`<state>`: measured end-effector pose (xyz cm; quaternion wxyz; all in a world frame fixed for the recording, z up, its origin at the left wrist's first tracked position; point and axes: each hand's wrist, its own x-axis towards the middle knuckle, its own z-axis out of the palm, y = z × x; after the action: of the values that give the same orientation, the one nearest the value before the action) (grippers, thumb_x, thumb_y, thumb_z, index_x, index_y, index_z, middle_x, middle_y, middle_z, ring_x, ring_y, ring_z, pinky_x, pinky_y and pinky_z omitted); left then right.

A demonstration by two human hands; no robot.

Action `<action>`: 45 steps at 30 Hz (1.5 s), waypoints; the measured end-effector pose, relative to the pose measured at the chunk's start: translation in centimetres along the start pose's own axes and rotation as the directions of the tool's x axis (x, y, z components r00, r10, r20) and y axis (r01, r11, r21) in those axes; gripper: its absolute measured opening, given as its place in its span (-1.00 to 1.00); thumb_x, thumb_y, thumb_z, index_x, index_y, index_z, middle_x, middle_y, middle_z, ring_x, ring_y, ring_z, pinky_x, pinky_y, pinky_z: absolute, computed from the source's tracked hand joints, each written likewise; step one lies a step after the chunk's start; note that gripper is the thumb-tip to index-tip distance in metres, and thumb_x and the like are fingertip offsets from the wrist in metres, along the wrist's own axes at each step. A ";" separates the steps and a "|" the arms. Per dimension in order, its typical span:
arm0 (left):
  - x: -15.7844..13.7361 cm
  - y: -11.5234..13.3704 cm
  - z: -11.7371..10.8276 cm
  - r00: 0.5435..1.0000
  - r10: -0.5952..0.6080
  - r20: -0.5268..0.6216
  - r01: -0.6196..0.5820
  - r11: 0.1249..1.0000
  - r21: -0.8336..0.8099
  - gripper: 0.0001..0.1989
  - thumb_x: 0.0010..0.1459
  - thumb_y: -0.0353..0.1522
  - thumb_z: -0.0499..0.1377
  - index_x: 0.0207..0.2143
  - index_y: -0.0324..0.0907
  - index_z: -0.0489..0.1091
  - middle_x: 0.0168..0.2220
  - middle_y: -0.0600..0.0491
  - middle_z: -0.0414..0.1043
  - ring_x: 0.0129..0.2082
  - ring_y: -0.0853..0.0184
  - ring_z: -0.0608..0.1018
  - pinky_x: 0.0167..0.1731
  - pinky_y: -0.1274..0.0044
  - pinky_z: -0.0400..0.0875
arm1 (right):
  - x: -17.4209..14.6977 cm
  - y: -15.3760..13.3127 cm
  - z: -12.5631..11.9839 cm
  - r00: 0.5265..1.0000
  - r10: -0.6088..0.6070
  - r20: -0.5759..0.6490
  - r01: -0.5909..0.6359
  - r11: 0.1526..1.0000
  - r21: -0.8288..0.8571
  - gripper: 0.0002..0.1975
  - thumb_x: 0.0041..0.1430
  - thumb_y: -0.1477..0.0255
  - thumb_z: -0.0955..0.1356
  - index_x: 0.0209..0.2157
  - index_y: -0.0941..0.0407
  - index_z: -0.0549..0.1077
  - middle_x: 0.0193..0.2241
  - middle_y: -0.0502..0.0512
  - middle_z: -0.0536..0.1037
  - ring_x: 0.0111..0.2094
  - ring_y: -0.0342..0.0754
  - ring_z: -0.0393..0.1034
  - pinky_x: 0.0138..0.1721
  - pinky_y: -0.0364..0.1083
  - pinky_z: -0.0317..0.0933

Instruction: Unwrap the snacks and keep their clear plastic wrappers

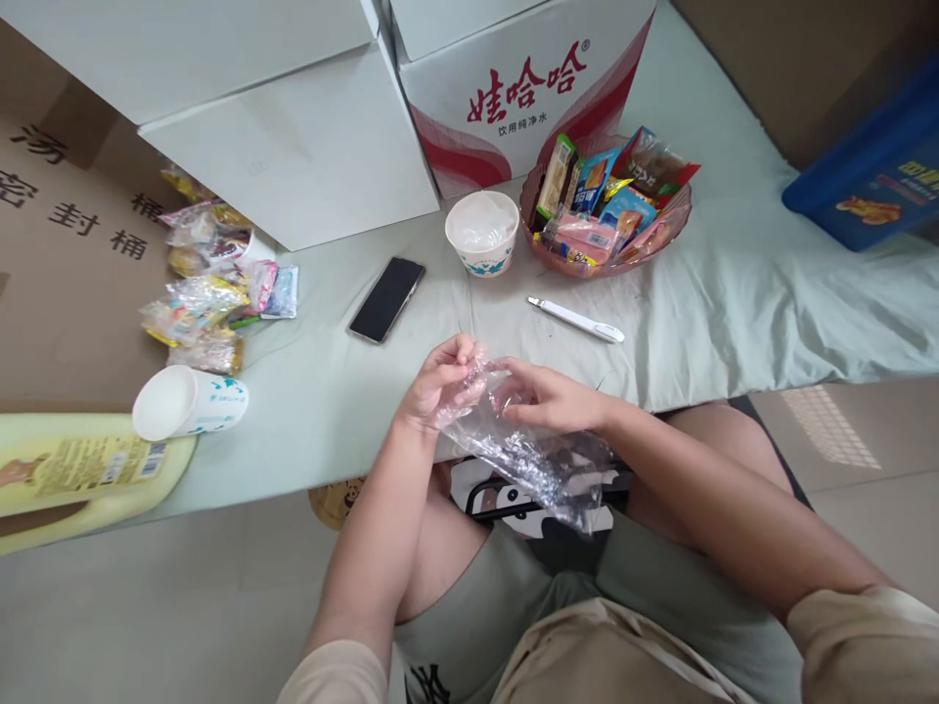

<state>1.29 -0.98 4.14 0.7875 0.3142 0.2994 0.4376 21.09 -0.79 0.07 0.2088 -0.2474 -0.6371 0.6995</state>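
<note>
My left hand (438, 383) pinches the upper end of a clear, crinkled plastic bag (528, 460) at the table's front edge. Opposite it, my right hand (552, 396) has its fingers curled at the same end of the bag, the fingertips partly seen through the film. The bag's lower part hangs slanting over my lap, and nothing shows inside it. Just beyond my hands, a black phone (387, 299) lies at the left, a white utility knife (576, 320) at the right. Between and behind them stands a paper cup (482, 235) with clear plastic in it.
A pink bowl (533, 217) of packaged snacks sits before a white carton (506, 108). At left are several wrapped snacks (198, 308), a tipped paper cup (212, 401) and a yellow jug (95, 464). A blue container (858, 166) stands far right on the green cloth (734, 323).
</note>
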 end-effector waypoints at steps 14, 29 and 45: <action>0.2 0.7 -5.3 0.884 0.410 -0.225 -0.118 0.662 0.740 -0.50 -0.02 -0.29 0.33 -0.02 -0.07 0.27 -0.17 0.06 0.44 -0.37 0.38 0.60 -0.34 0.54 0.48 | -0.8 -1.2 -0.4 0.966 0.236 -0.103 -0.243 0.968 -0.060 -0.89 0.03 0.46 0.25 -0.33 0.08 0.28 -0.47 -0.04 0.51 -0.60 -0.19 0.21 -0.52 -0.14 0.14; 1.2 -1.5 -1.9 0.896 -0.096 -0.434 0.161 0.980 0.116 -0.58 0.12 -0.10 0.33 -0.15 -0.24 0.43 -0.14 -0.17 0.61 -0.20 0.24 0.67 -0.22 0.49 0.57 | -0.9 -1.2 -1.2 0.908 0.012 -0.420 0.042 0.992 0.120 -0.85 0.11 0.32 0.31 -0.42 0.07 0.24 -0.27 0.06 0.55 -0.37 -0.09 0.49 -0.30 -0.07 0.33; 1.6 -1.3 -2.3 0.812 0.383 -0.441 -0.222 0.901 0.373 -0.45 -0.15 -0.07 0.49 -0.43 -0.12 0.20 -0.58 0.26 0.21 -0.67 0.57 0.28 -0.70 0.66 0.07 | -0.4 -1.2 -0.6 0.887 0.306 -0.347 -0.281 0.952 0.123 -0.85 0.08 0.42 0.25 -0.30 0.04 0.16 -0.39 0.01 0.59 -0.62 -0.14 0.35 -0.57 -0.13 0.15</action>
<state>0.94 0.43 1.37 0.5428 0.3502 0.5034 0.5739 21.75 -0.44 1.29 0.2228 -0.4578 -0.5181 0.6873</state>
